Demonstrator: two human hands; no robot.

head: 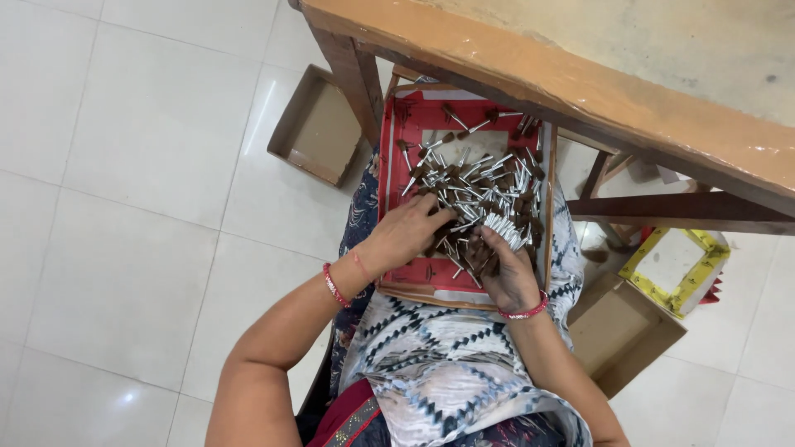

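A shallow red tray point(396, 165) is seen resting on the person's lap, partly under the edge of a wooden table point(530, 66). It is filled with a heap of small brown-tipped pins with silver shanks point(476, 178). The left hand point(407, 232) is laid palm-down on the near edge of the heap, fingers curled into it. The right hand point(507, 269) is closed around a bundle of pins point(503, 228), shanks fanned outward. Open cardboard boxes point(319, 124) are noted on the tiled floor point(132, 165).
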